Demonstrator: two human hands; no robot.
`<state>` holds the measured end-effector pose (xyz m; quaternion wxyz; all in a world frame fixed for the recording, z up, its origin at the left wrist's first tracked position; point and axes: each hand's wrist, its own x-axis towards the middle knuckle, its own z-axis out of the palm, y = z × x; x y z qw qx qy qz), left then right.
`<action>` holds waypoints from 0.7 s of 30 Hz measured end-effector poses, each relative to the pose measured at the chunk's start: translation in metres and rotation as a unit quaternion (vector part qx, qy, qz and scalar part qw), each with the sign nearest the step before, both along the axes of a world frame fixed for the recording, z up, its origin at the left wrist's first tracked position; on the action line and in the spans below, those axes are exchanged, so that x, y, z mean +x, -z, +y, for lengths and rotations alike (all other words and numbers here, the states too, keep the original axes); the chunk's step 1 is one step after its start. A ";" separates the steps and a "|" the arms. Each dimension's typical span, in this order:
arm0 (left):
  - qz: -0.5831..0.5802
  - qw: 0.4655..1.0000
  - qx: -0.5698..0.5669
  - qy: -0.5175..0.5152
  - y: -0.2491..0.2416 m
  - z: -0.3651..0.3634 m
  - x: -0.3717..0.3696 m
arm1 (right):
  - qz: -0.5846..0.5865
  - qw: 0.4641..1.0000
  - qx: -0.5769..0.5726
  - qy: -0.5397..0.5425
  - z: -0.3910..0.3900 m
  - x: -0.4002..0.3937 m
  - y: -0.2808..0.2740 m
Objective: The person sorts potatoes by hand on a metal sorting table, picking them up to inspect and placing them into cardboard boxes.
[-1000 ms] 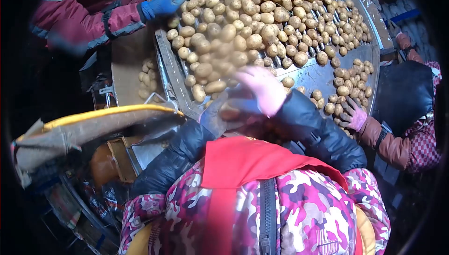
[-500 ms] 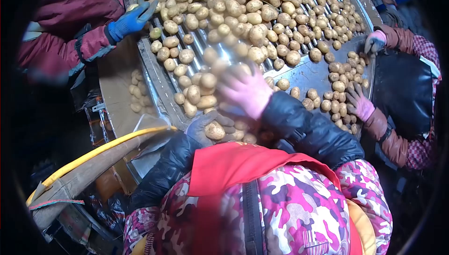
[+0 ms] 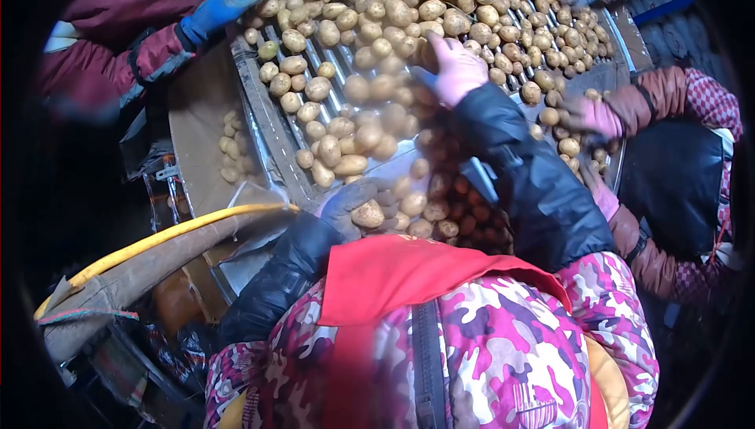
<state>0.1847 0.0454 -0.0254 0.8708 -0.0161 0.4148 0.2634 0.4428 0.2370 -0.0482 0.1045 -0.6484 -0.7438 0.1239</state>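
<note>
My left hand [image 3: 350, 206], in a grey glove, is closed around a potato [image 3: 367, 213] at the near edge of the metal roller table, close to my chest. My right hand [image 3: 460, 71], in a pink glove, reaches forward over the rollers. Its thumb and fingers are spread, with a blurred brown potato [image 3: 427, 53] beside the gap between them. Blurred potatoes [image 3: 385, 118] lie between my two hands. More potatoes [image 3: 436, 210] are heaped in a dark opening under my right sleeve.
Many potatoes [image 3: 393, 12] cover the metal rollers [image 3: 338, 59]. A co-worker's blue-gloved hand [image 3: 220, 8] hovers at the left edge. Another co-worker's pink-gloved hands [image 3: 598, 118] work at the right. A bag with a yellow rim [image 3: 165, 248] stands to my left.
My right hand has moved forward and right, away from my left hand, uncovering the potato-filled opening. The co-worker's upper hand on the right has moved inward over the potatoes.
</note>
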 end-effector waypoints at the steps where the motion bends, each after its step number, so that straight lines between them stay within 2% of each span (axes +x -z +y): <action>1: -0.002 1.000 0.000 0.001 0.001 0.001 -0.001 | -0.043 0.999 -0.012 0.003 0.001 -0.014 -0.005; 2: -0.004 1.000 0.001 0.001 0.001 0.001 -0.002 | 0.081 0.995 -0.059 -0.015 0.004 -0.014 0.002; 3: 0.037 0.995 0.083 0.037 -0.002 -0.004 -0.002 | 0.202 0.973 -0.110 -0.033 0.008 -0.007 0.015; 4: 0.100 0.967 0.219 0.086 0.002 -0.006 -0.004 | 0.317 0.933 -0.162 -0.049 0.008 -0.004 0.016; 5: 0.159 0.914 0.348 0.132 0.007 -0.008 -0.004 | 0.508 0.816 -0.274 -0.034 -0.002 0.001 0.014; 6: 0.170 0.896 0.383 0.146 0.011 -0.009 -0.003 | 0.587 0.750 -0.302 -0.041 -0.010 0.008 0.018; 7: 0.181 0.876 0.417 0.159 0.012 -0.009 -0.001 | 0.653 0.686 -0.321 0.003 -0.033 0.007 -0.006; 8: 0.147 0.910 0.362 0.141 0.004 -0.001 0.004 | 0.712 0.615 -0.334 0.046 -0.058 0.007 -0.029; 11: 0.114 0.945 0.286 0.110 0.002 0.014 0.019 | 0.494 0.815 -0.302 -0.025 -0.099 0.002 -0.014; 13: 0.134 0.932 0.323 0.095 0.021 0.022 0.027 | 0.291 0.923 -0.225 -0.112 -0.134 -0.014 -0.040; 14: 0.104 0.952 0.272 0.097 0.023 0.022 0.028 | 0.240 0.939 -0.172 -0.175 -0.146 -0.018 -0.043; 16: 0.048 0.979 0.172 0.095 -0.006 0.026 0.035 | 0.251 0.940 -0.140 -0.184 -0.155 -0.017 -0.039; 18: 0.049 0.976 0.196 0.087 -0.018 0.023 0.044 | 0.245 0.941 -0.131 -0.194 -0.159 -0.013 -0.046; 19: 0.064 0.969 0.218 0.093 -0.015 0.020 0.046 | 0.259 0.942 -0.092 -0.192 -0.164 -0.011 -0.049; 21: 0.109 0.950 0.272 0.111 -0.013 0.017 0.052 | 0.282 0.930 -0.167 -0.166 -0.164 -0.005 -0.059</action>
